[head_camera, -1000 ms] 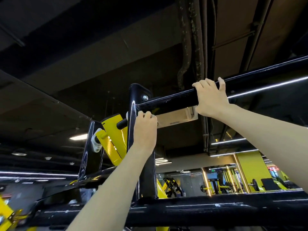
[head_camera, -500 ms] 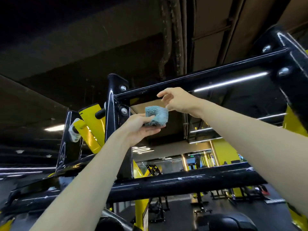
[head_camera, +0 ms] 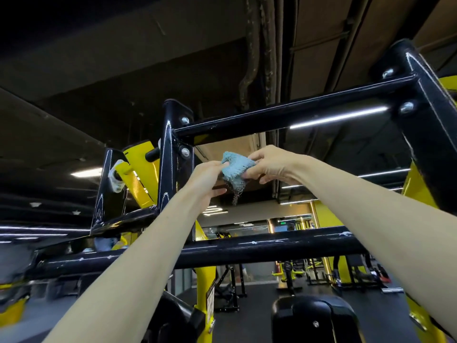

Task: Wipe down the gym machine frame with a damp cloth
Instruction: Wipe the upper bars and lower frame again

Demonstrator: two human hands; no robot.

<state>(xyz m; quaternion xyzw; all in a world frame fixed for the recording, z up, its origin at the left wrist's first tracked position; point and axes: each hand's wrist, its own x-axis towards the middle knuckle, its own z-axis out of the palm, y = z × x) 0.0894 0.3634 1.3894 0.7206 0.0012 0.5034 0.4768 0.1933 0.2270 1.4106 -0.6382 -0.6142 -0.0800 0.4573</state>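
Both hands up in front of the glossy black tubular steel machine frame (head_camera: 284, 117). Left hand (head_camera: 206, 178) and right hand (head_camera: 270, 164) each pinch an edge of the small light-blue terry cloth (head_camera: 233, 167), bunched between them just below the upper crossbar, clear of the frame. Black padded seat (head_camera: 312, 318) sits below.

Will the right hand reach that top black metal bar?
Probably yes: the right hand, pinching the fuzzy blue cloth, sits just below the top black metal bar with only air between.
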